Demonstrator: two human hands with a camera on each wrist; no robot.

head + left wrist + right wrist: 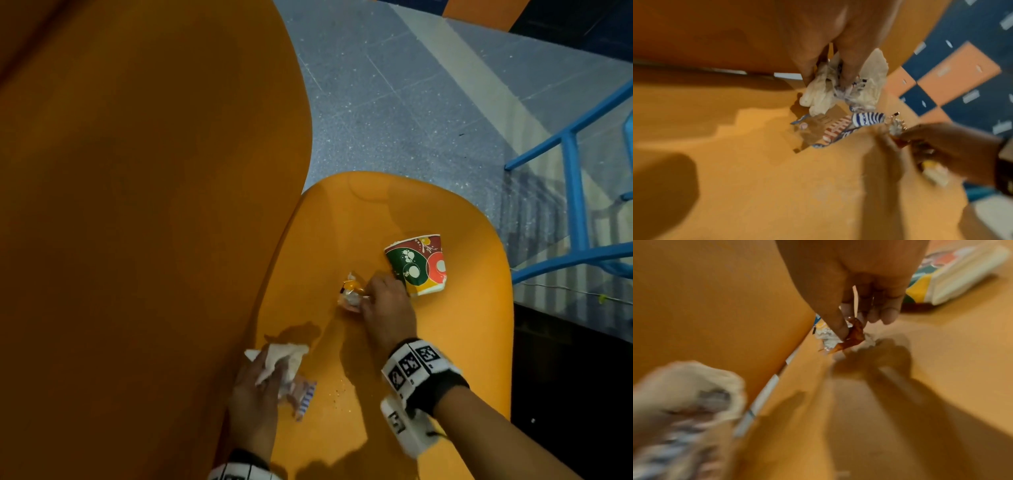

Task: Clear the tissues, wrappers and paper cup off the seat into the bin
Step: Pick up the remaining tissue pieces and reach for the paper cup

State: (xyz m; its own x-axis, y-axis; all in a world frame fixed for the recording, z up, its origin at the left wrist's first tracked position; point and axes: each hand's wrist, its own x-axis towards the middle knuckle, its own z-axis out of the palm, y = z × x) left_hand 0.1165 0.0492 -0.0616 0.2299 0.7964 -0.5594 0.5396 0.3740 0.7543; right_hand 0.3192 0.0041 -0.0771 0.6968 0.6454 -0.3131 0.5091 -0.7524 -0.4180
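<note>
On the orange seat [462,325] my left hand [260,387] grips a crumpled white tissue [284,356] together with a blue-striped wrapper [305,397]; both show under its fingers [846,68] as the tissue [822,95] and the wrapper [865,119]. My right hand [383,301] pinches a small orange and silver wrapper [351,294], held between thumb and fingers [836,324] as the wrapper [851,335]. A flattened paper cup [419,263] with green, red and yellow print lies on its side just right of that hand, also seen as the cup [953,280]. No bin is in view.
The orange seat back [137,222] rises close on the left. Crumbs [337,394] dot the seat between my hands. Beyond the seat lies a speckled grey floor [394,102], with a blue metal frame [575,192] to the right.
</note>
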